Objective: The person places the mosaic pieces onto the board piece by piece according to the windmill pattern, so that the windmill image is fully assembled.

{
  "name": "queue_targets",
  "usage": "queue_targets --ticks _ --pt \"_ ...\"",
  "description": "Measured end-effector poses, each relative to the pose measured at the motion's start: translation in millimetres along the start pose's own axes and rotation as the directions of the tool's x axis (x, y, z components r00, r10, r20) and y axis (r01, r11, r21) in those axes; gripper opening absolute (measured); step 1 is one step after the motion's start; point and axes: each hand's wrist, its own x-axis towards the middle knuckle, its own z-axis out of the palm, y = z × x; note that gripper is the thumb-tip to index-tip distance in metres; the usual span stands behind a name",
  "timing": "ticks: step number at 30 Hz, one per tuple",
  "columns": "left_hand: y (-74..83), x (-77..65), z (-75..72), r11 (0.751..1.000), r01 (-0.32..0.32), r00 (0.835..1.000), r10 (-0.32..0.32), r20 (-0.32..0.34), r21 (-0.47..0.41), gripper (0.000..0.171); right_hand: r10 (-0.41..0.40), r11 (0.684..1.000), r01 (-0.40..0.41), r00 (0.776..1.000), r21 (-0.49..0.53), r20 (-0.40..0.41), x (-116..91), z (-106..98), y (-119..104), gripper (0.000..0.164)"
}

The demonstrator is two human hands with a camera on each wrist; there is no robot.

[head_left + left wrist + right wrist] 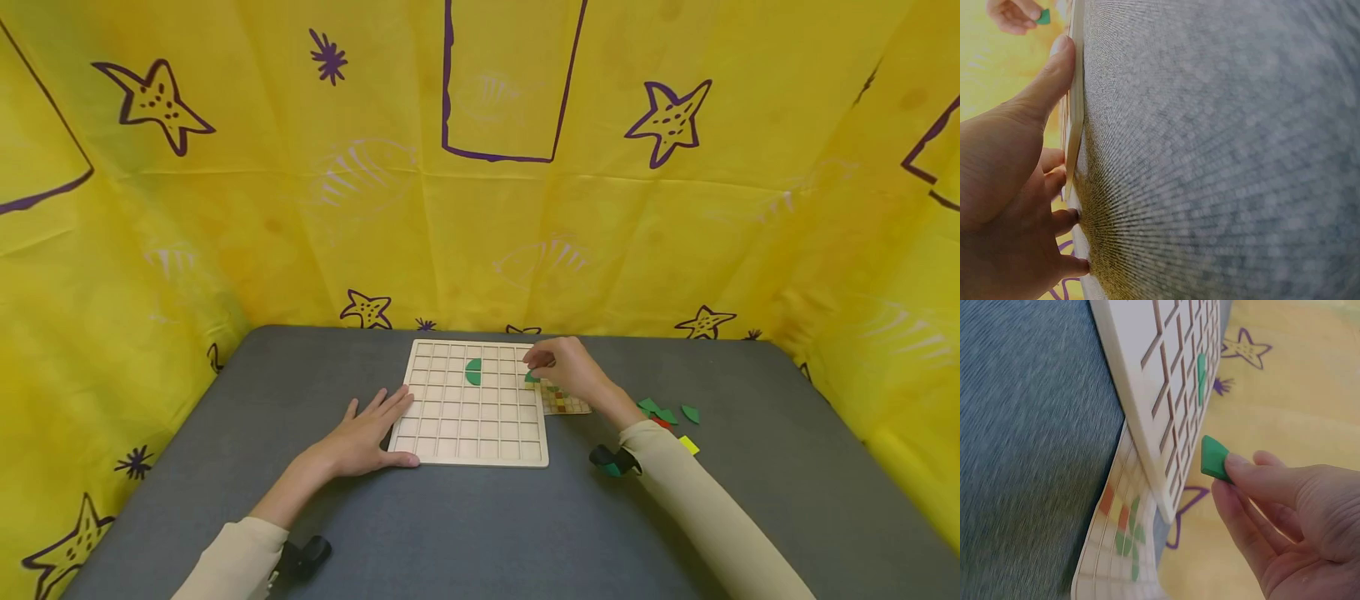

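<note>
A pale wooden grid board (468, 425) lies on the grey table, with two green quarter-round tiles (473, 372) set in neighbouring cells near its far middle. My left hand (367, 437) rests at the board's left edge, fingers spread, thumb at the near corner. Above the board's right side, my right hand (566, 367) pinches another green quarter-round tile (1215, 457) between thumb and fingers. Partly under the board's right edge sits a printed pattern card (1116, 531) with green, red and yellow shapes on a grid.
Right of the card, several loose green tiles (690, 414) lie with a red piece (661, 422) and a yellow square (688, 446), close to the right forearm. A yellow curtain (480, 233) with starfish drawings hangs behind the table (480, 533).
</note>
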Motion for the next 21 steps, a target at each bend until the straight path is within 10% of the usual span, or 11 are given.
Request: queue_targets --ticks 21 --pt "-1.2 0.3 1.8 1.0 0.001 1.0 -0.001 0.01 0.007 0.102 -0.027 0.999 0.025 0.999 0.041 0.04 26 34 -10 0.018"
